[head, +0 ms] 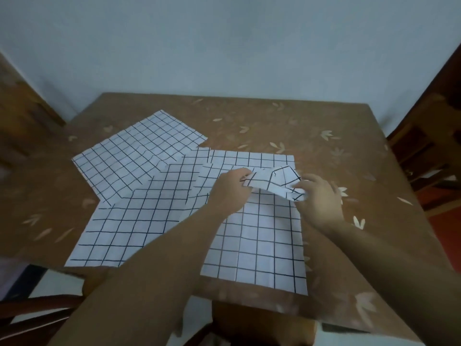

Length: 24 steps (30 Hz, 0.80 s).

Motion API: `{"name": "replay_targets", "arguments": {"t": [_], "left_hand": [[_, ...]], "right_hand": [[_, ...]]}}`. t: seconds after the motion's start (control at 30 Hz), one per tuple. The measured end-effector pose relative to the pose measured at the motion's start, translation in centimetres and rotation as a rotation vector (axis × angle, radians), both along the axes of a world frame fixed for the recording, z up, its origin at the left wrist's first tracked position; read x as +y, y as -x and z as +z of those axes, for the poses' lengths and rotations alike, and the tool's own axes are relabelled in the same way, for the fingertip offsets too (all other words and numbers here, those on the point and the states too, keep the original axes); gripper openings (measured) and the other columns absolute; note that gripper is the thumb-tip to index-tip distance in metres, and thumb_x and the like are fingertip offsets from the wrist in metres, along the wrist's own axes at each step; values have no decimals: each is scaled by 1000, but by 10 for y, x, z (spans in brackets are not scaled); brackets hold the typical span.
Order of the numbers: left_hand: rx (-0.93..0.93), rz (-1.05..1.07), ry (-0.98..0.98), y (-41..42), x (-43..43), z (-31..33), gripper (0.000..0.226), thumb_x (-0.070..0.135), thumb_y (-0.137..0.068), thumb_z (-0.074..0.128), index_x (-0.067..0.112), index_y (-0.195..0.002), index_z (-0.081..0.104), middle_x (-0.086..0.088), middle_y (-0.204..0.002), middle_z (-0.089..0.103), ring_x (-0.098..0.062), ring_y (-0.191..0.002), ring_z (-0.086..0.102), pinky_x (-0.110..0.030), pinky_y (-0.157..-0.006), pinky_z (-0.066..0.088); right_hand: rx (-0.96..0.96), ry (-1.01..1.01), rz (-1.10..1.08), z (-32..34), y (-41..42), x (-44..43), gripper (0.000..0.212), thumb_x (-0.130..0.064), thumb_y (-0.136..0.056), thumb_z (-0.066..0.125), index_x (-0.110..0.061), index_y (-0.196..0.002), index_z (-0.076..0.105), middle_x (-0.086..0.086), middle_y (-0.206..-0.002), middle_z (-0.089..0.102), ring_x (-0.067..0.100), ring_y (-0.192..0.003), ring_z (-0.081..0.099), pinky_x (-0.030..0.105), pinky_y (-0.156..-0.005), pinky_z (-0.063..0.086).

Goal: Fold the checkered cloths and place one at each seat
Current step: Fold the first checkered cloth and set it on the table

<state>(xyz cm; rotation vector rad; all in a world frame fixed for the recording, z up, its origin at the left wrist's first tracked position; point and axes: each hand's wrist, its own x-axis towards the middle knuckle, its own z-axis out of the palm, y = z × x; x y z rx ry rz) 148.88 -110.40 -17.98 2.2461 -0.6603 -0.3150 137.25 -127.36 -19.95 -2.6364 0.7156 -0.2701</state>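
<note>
1. At the table's (324,126) near right lies the cloth (257,245), with a crumpled part lifted off it.
2. My left hand (230,188) pinches that raised part, and my right hand (319,201) grips its other end with curled fingers.
3. Toward the table's left, a second cloth (139,221) and a third cloth (139,151) lie flat, overlapping.
4. A chair (424,158) stands right of the table.

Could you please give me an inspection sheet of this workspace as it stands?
Surface: brown leaf-patterned table.
Job's things: three checkered cloths lie overlapped and unfolded: far-left cloth, middle cloth, right cloth with a bunched part lifted.
Clutter: nothing seen.
Hands: left hand and right hand both pinch the lifted part of the right cloth.
Cables: nothing seen.
Surroundings: wooden left chair, right chair, pale wall behind.
</note>
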Motion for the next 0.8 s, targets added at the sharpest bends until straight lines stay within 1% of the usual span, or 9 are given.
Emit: {"name": "replay_targets", "arguments": {"t": [0.07, 0.13, 0.23, 0.33, 0.4, 0.53, 0.6, 0.73, 0.8], "left_hand": [[-19, 13, 1, 2, 6, 14, 13, 26, -91, 60, 23, -79, 63, 4, -66, 58, -14, -61, 51, -28, -55, 39], [26, 21, -21, 3, 14, 20, 10, 29, -88, 63, 21, -94, 67, 3, -77, 64, -16, -70, 57, -32, -62, 47], [107, 19, -98, 7, 24, 19, 31, 26, -84, 69, 18, -114, 66, 1, -96, 65, -20, -83, 60, -27, -66, 47], [181, 38, -30, 10, 28, 20, 6, 23, -87, 66, 19, -83, 67, 1, -70, 64, -16, -62, 57, -20, -49, 40], [283, 63, 72, 10, 27, 30, 5, 19, -87, 68, 21, -83, 67, 1, -70, 67, -12, -60, 60, -18, -50, 46], [479, 77, 281, 5, 29, 52, 7, 11, -85, 72, 10, -92, 72, -10, -92, 73, -20, -79, 68, -31, -77, 56], [577, 88, 360, 1, 33, 60, 7, 9, -85, 71, 8, -93, 71, -13, -95, 73, -27, -86, 70, -40, -85, 56], [760, 45, 464, -6, 46, 68, 40, 12, -82, 71, -3, -117, 64, -24, -114, 68, -37, -103, 67, -48, -92, 54], [809, 33, 515, -7, 51, 68, 34, 10, -90, 62, -2, -121, 62, -21, -112, 69, -31, -95, 70, -40, -80, 59]], "right_hand": [[-178, -122, 22, 27, -4, 1, 18, -26, -83, 56, -21, -90, 71, -2, -98, 69, 22, -96, 61, 45, -103, 38], [-274, -300, 23, 57, -10, 2, 12, -24, -86, 55, -23, -79, 65, -8, -73, 65, 18, -74, 60, 31, -76, 48], [-355, -390, 27, 90, -24, -6, 17, -11, -85, 57, -19, -71, 64, -5, -70, 65, 12, -69, 57, 26, -64, 45], [-439, -414, 97, 118, -36, -10, 18, 1, -83, 51, -7, -73, 65, 16, -76, 66, 14, -74, 50, 29, -66, 39], [-466, -338, 179, 135, -40, -11, 13, -8, -79, 55, -3, -83, 66, 17, -87, 69, 15, -79, 54, 29, -68, 41], [-62, -170, 369, 140, -48, -26, 60, -49, -65, 69, -30, -121, 59, -9, -119, 61, 15, -106, 60, 37, -95, 49], [174, -192, 272, 127, -51, -37, 79, -48, -58, 78, -24, -129, 52, -4, -118, 61, 19, -103, 59, 35, -92, 49], [373, -108, 194, 120, -46, -42, 19, -17, -76, 74, -7, -84, 60, 8, -81, 59, 22, -70, 53, 27, -60, 39], [180, -342, 189, 124, -45, -43, 11, -12, -80, 73, -9, -77, 63, 5, -71, 58, 17, -60, 54, 21, -53, 41]]}}
